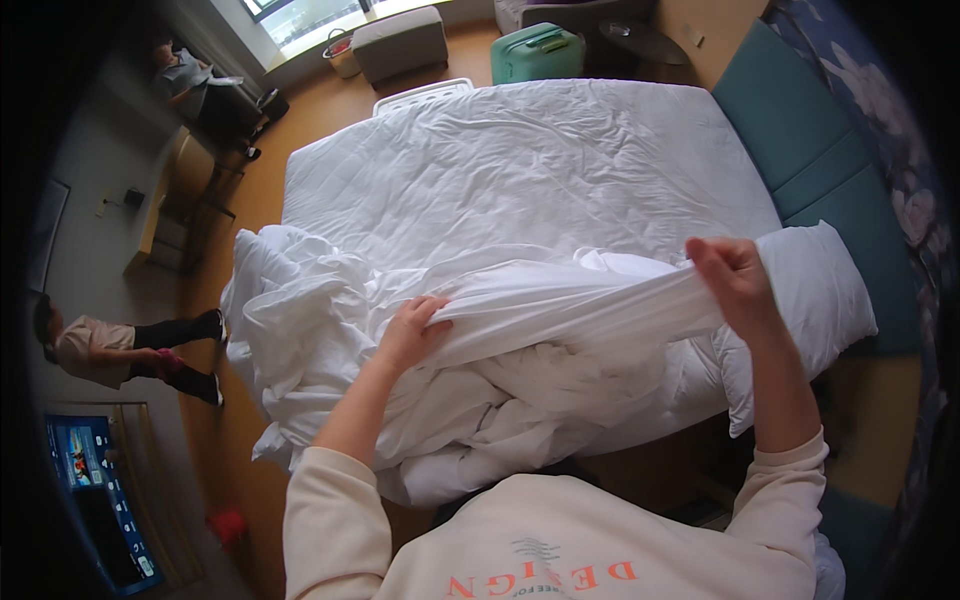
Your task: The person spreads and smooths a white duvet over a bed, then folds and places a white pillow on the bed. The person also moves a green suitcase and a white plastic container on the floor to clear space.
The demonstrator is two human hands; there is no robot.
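A white duvet cover or sheet (555, 300) is stretched in folds between my two hands. My right hand (735, 281) is closed in a fist on its raised right end, near the pillows. My left hand (412, 330) grips the same cloth further left, with thumb and fingers around the fabric. Below and to the left lies a heap of crumpled white bedding (300, 315), part of it hanging over the near side of the bed. Beyond my hands the bed (525, 150) has a wrinkled white sheet on it. A white pillow (817, 289) rests beside my right hand.
A teal padded headboard (795, 120) borders the bed on the right. A mint-green suitcase (536, 56) and a grey ottoman (401, 45) stand beyond it. One person (105, 345) stands at the left, another person (199, 90) farther back. A lit screen (105, 502) is at lower left.
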